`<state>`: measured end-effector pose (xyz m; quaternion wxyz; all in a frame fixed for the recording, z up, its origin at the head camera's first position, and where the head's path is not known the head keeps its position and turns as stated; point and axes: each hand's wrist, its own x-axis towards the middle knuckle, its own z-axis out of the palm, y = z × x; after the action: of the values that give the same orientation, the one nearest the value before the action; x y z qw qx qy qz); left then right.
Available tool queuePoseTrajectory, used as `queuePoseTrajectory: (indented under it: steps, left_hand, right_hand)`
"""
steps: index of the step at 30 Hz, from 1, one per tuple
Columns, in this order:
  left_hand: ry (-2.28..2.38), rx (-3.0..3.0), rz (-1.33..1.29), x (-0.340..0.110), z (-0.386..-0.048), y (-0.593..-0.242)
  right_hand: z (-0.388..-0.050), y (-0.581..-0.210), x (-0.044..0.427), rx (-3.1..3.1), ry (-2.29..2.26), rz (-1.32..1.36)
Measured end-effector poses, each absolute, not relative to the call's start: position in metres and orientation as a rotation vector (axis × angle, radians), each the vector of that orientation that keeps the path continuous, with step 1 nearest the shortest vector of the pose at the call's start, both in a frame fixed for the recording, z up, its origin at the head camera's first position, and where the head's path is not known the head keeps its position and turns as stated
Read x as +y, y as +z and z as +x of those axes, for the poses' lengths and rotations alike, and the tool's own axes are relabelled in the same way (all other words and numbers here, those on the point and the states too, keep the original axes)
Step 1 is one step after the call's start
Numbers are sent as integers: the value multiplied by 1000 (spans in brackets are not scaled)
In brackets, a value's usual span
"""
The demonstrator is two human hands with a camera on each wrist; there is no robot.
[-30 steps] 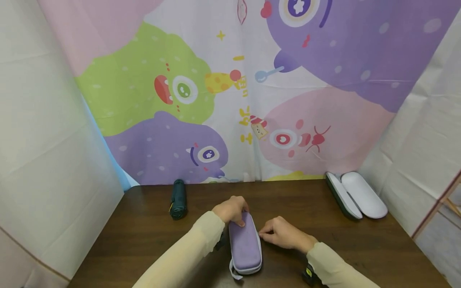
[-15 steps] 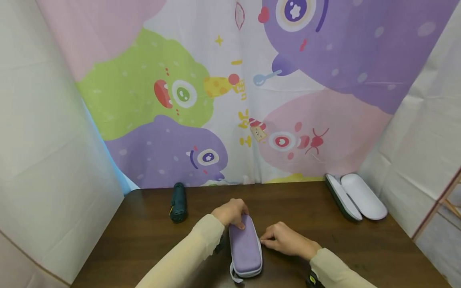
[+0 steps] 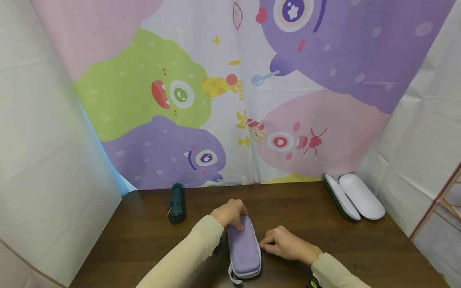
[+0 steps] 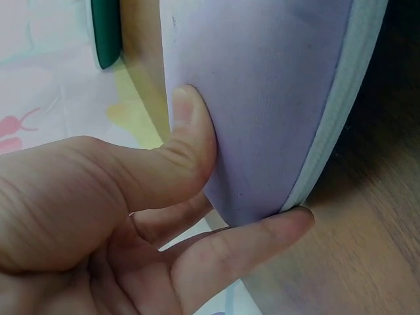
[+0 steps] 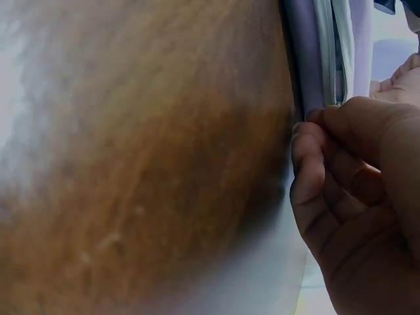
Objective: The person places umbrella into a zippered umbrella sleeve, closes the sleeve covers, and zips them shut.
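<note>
The left hand clamps thumb and fingers round the far, rounded end of a lilac zip case; the right hand pinches its ribbed pale zipper. Under the case spreads a wood-grained table; beyond it, rightward, gapes a smooth, white-lined clamshell case.

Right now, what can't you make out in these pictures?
- Contents of the purple case: head view, hidden by its own shell.
- What the right hand pinches at the case's edge, perhaps a zip pull: right wrist view, hidden by the hand itself.
- Rest of the green object: left wrist view, cut off by the top edge.
- Grain of the table: right wrist view, blurred.
</note>
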<state>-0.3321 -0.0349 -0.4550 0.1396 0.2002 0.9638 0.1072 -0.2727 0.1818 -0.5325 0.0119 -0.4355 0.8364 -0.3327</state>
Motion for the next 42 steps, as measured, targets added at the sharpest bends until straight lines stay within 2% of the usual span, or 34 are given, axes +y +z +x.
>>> queuePoseTrajectory:
  steps: [42]
  left_hand:
    - [390, 2757, 626, -40, -329, -453]
  right_hand:
    - [-253, -535, 185, 2584, -1040, -1480]
